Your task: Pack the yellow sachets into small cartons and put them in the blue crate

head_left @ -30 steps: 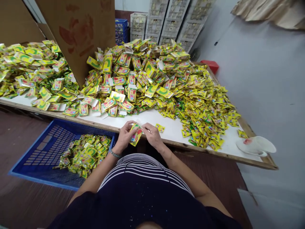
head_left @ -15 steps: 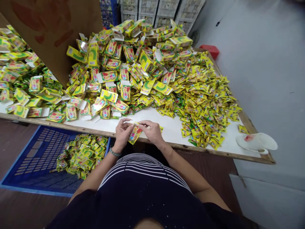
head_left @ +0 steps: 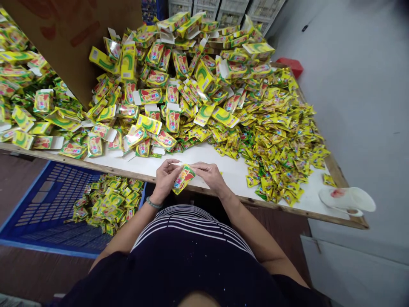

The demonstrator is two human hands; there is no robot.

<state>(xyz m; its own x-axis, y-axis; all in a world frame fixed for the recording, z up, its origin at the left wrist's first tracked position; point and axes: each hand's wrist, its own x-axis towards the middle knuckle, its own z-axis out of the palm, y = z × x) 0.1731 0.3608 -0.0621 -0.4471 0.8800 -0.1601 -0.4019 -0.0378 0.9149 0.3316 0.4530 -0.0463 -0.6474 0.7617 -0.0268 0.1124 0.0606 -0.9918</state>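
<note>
A small yellow carton (head_left: 183,179) with red and green print is held by both hands above the front edge of the worktop (head_left: 235,175), near the middle of that edge. It is tilted, its printed face turned up. By the left hand (head_left: 166,180) it is gripped along its left side, the grip narrow, with the thumb laid near the top. By the right hand (head_left: 209,175) it is pinched at the upper right corner, that grip being narrow as well. A beaded bracelet (head_left: 154,203) is worn on the left wrist.

The middle of the worktop is covered by a heap of cartons (head_left: 159,98), many with their white flaps left open. The right part of the worktop is taken up by a mound of yellow sachets (head_left: 277,136). At the worktop's front right corner a white scoop (head_left: 347,199), marked with red, is laid down, and a lone sachet (head_left: 329,180) is seen just behind it. On the worktop's left part a cardboard panel (head_left: 73,47) is stood at a slant. Below the worktop's front edge, on the left, a blue crate (head_left: 47,246) is partly filled with yellow packs (head_left: 111,202). Behind the worktop, pale crates (head_left: 231,19) are stacked.
</note>
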